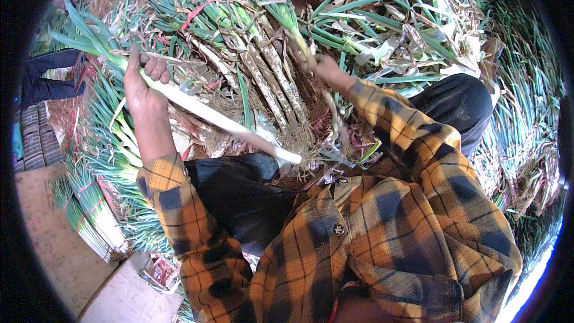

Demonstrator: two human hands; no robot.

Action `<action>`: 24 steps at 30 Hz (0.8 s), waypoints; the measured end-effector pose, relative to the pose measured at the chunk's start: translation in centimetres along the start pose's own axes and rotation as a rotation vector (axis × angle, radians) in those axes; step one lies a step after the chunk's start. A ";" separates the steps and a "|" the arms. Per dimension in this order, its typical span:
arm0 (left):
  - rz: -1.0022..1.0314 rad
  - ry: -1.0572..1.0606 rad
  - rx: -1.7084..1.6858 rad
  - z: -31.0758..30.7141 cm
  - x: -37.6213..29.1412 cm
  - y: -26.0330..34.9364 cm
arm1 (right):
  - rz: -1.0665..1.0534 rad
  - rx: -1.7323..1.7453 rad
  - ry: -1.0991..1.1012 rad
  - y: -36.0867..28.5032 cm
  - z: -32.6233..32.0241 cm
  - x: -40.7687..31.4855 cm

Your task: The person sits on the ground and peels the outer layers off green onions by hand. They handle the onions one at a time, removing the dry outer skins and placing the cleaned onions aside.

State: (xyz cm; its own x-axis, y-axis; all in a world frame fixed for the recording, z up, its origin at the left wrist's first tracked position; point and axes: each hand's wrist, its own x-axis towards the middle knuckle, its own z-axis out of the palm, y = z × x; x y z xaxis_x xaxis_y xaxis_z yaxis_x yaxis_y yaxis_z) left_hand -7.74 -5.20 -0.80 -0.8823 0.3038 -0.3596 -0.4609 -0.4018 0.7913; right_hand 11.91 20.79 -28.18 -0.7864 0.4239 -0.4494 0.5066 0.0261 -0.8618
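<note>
My left hand (148, 74) is closed around a large green onion (210, 114), just below its green leaves. Its long white shank is clean and slants down to the right, its root end beside my knee. My right hand (329, 72) grips another green onion (289, 22), whose lower stalk is brown, blurred and hangs toward the ground. Between my hands lies a pile of unpeeled green onions (267, 76) with soil-caked stalks and stringy roots (298, 137). A pink tie (210, 2) crosses their leaves.
Loose leaves and dry peelings (403, 31) heap up at the upper right. Tied bundles of clean green onions (96, 211) lie at the left by a brown board (58, 233). More green onions (515, 112) stand along the right. Another person's dark-clothed leg (49, 76) shows at far left.
</note>
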 end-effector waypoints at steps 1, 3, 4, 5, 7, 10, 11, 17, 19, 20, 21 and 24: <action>0.004 0.030 0.000 0.0 0.0 0.1 | 0.075 -0.047 0.132 -4.1 -0.8 0.5; 0.019 0.081 0.008 0.6 -0.5 0.0 | -0.024 0.100 0.021 -9.3 -4.3 0.5; 0.012 0.111 -0.012 0.9 -0.6 -0.2 | -0.002 0.119 -0.046 -10.0 -5.2 1.0; 0.008 0.114 -0.003 0.5 -0.2 -0.3 | 0.021 0.139 -0.113 -10.5 -6.0 1.2; 0.019 0.122 0.002 -0.1 0.1 -0.7 | 0.008 0.075 -0.362 -14.4 -7.3 -3.5; 0.028 0.081 0.041 0.4 0.4 -0.6 | 0.260 0.097 -0.524 -18.5 -10.4 -12.5; 0.045 0.068 0.043 -0.6 0.4 -1.0 | 0.286 0.092 -0.480 -21.3 -10.7 -15.8; 0.077 0.092 0.011 -1.5 -0.4 -1.9 | -0.009 0.266 -0.494 -25.8 -16.7 -22.8; 0.038 0.128 0.031 -0.8 -0.3 -2.2 | -0.091 0.288 -0.376 -25.8 -15.6 -24.4; 0.064 0.155 0.028 -0.4 -0.6 -2.3 | -0.062 0.332 -0.290 -25.8 -13.8 -24.6; 0.037 0.133 0.020 0.3 -1.0 -2.4 | -0.033 0.383 -0.203 -24.7 -12.4 -24.1; 0.048 0.148 0.078 1.6 -1.6 -3.0 | -0.003 0.181 -0.288 -17.7 -10.9 -18.0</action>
State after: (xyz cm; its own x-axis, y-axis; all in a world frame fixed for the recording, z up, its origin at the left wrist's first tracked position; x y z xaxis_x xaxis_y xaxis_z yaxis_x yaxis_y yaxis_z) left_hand -4.76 -3.12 -1.80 -0.9103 0.1530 -0.3846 -0.4139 -0.3430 0.8432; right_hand 20.90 22.54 -2.28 -0.8685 0.1508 -0.4721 0.4529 -0.1455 -0.8796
